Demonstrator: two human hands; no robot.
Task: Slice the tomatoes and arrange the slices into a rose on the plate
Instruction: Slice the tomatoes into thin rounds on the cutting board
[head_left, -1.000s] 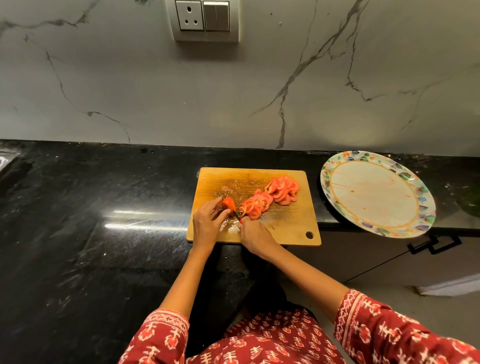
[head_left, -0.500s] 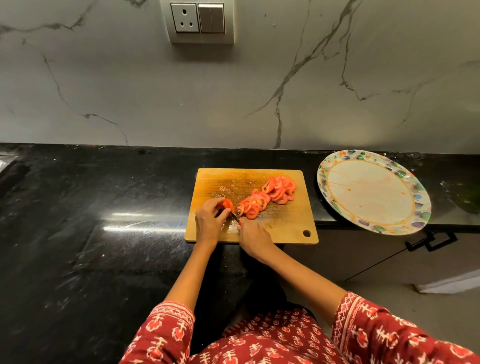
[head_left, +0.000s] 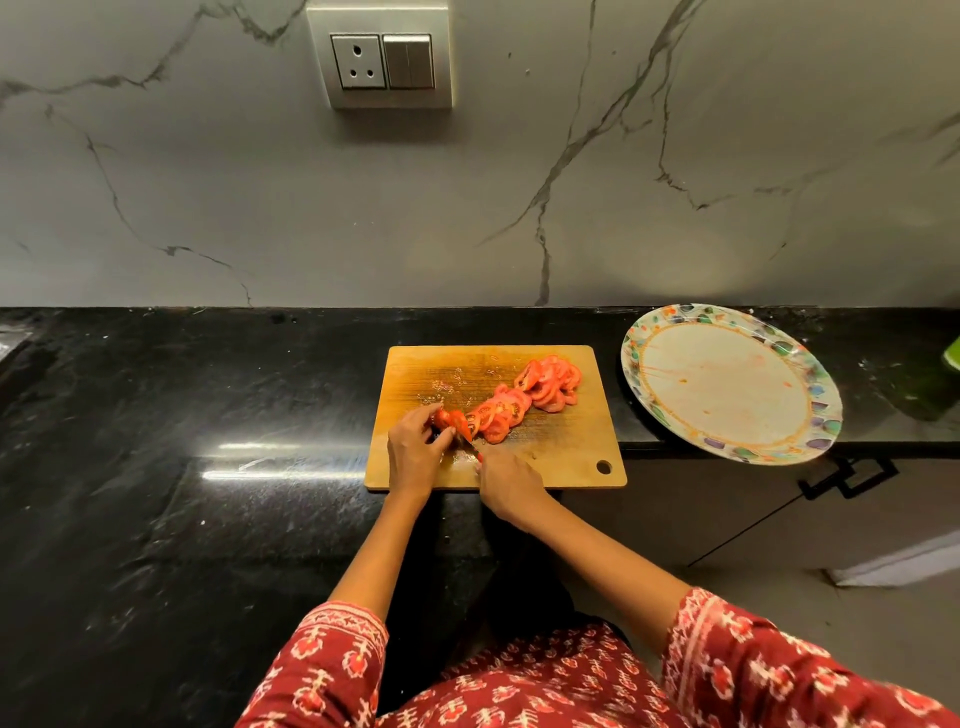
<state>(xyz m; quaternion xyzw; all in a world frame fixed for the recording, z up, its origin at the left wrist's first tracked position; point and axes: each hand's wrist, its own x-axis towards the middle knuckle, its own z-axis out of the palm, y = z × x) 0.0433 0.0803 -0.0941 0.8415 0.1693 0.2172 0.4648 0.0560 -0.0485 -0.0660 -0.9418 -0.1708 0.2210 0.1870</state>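
A: Where's the tomato?
B: A small end piece (head_left: 445, 417) sits at the near left of the board (head_left: 566, 457), pinched under the curled fingers of the left hand (head_left: 414, 452).
A: And the right hand (head_left: 506, 480)?
B: Wrapped round a knife (head_left: 467, 442), blade right beside that piece.
A: Slices?
B: A row of slices (head_left: 524, 399) runs from the blade toward the far right of the board. The plate (head_left: 644, 343) lies right of the board on the black surface (head_left: 182, 415), holding no slices.
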